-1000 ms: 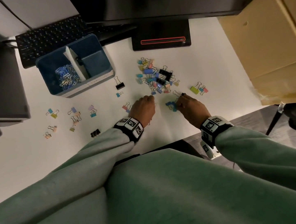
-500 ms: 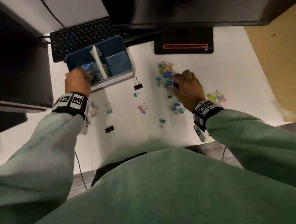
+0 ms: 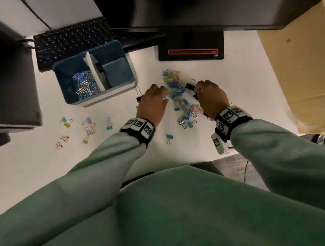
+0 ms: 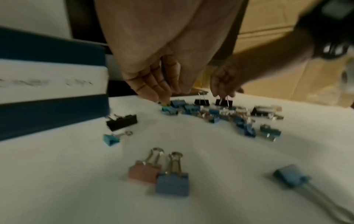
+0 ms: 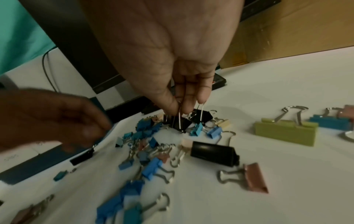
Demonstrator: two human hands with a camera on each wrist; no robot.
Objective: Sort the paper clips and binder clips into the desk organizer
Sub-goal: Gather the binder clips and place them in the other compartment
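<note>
since half a second ago my left hand [image 3: 152,103] has come away from the desk organizer [image 3: 100,98] and back to the pile of binder clips [image 3: 181,103], which lies on the white desk to the organizer's right and a little nearer me than its front wall.

nearest me, loose pink and blue clips [image 4: 159,174] sit apart from the pile. further out, my left fingers [image 4: 153,89] hang relaxed and reach down onto a small teal clip at the pile's organizer side, nothing gripped yet. beyond that, my right hand [image 3: 211,95] pinches the wire handles of a black binder clip [image 5: 182,122] on the pile's far edge.

to do this well i'd lift straight up by the wires so neighbours don't tangle, then carry it to the organizer's right compartment [image 3: 116,73]; paper clips [image 3: 85,84] already fill the left one.
</note>
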